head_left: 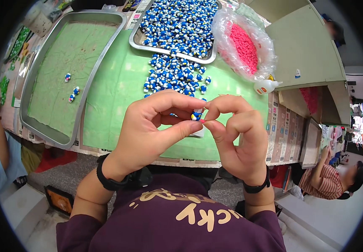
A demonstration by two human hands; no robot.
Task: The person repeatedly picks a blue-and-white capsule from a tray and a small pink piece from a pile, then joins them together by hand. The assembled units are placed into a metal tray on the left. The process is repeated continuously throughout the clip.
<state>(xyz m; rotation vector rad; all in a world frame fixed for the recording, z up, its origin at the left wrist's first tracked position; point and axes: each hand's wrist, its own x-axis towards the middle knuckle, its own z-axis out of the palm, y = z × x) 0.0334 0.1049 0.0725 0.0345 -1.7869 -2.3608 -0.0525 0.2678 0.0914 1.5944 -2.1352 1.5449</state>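
Over green sheet [113,90] | left hand [147,119] pinching blue-white figurine [197,114] | right hand [243,136] pinching pink piece [202,121] (a tiny one)

Cream lettering [210,220] across a purple shirt [147,229]

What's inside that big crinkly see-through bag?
Inside the clear plastic bag is a heap of small pink pieces. You can see the top of the heap, but it covers whatever lies underneath and the bag's bottom.
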